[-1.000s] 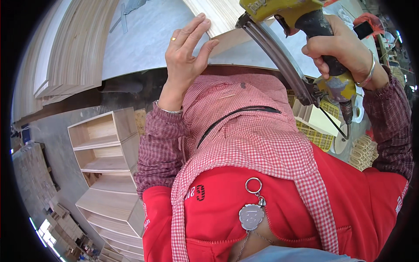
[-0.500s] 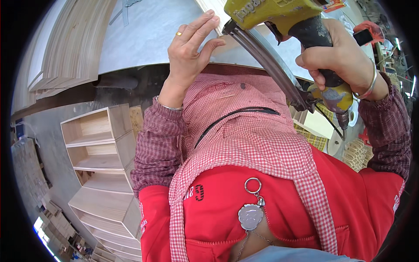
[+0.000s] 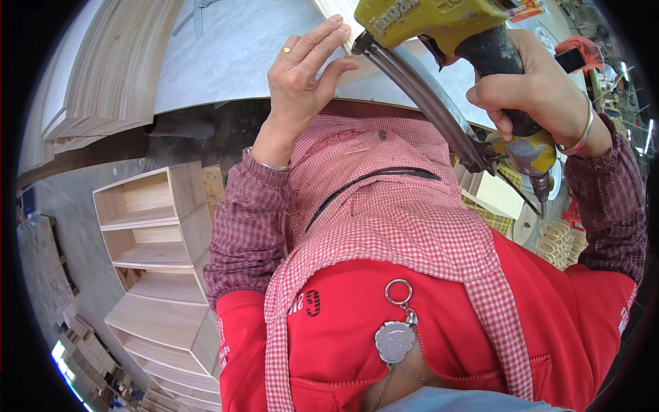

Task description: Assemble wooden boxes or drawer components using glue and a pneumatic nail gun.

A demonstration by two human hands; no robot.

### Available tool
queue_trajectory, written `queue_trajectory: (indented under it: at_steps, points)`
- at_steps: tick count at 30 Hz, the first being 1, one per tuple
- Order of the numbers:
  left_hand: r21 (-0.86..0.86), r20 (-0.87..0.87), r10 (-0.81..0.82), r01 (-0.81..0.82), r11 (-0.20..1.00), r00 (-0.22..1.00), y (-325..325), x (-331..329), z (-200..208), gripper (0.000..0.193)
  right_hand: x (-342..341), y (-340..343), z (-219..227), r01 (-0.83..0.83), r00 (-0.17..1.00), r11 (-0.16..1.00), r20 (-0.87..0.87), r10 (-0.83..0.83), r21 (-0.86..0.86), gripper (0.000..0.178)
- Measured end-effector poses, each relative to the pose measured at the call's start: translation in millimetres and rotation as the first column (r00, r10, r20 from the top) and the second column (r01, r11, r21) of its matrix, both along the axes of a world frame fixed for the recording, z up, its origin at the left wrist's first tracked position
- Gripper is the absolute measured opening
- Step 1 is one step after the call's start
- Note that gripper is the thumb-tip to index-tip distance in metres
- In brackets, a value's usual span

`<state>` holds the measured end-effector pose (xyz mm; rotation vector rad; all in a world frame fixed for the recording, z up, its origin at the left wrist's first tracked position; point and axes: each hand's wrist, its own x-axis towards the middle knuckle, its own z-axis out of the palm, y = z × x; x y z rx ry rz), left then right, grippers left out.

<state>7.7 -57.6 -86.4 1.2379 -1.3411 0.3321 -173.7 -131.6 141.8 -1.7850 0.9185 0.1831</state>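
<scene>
1 gun (image 3: 425, 65) in the right hand (image 3: 528, 96), 1 board (image 3: 343, 8) by the left hand (image 3: 302, 79)

2 hands are in view. the right is wrapped firmly around the gun's black grip; the trigger finger is partly hidden. the left is open, holding nothing, its fingers straight and thumb apart, fingertips at the board's left edge; whether they press on it cannot be told. it wears 1 ring (image 3: 285, 50), and each wrist has 1 bangle.

the gun is tilted, its magazine slanting down to the right. its nose overlaps the board in view; contact cannot be told. the board is on the tabletop (image 3: 220, 62), its near end close to the edge, and the apron (image 3: 384, 172) sits right up to that edge.

1 stack (image 3: 113, 69) of boards lines the tabletop's left side. a broad strip of pale surface gives room between stack and left hand, with 1 metal square (image 3: 198, 24) towards the far side. below left, at least 5 open boxes (image 3: 151, 199) are piled up, with grey floor (image 3: 89, 226) beyond them.
</scene>
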Motion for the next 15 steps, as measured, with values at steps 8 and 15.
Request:
queue_trajectory:
  at_steps: [8,15]
  points:
    - [0.012,0.006,-0.005,0.005,1.000,1.000,6.7,-6.4,8.8,0.041,-2.0,4.8,7.8,-0.041,0.994,0.994,-0.105,0.030,-0.104,0.032]
    - [0.089,0.090,0.023,-0.031,0.996,0.996,10.0,-2.6,8.3,0.039,-49.5,-3.8,6.7,0.152,0.986,0.975,0.089,-0.139,-0.164,0.022]
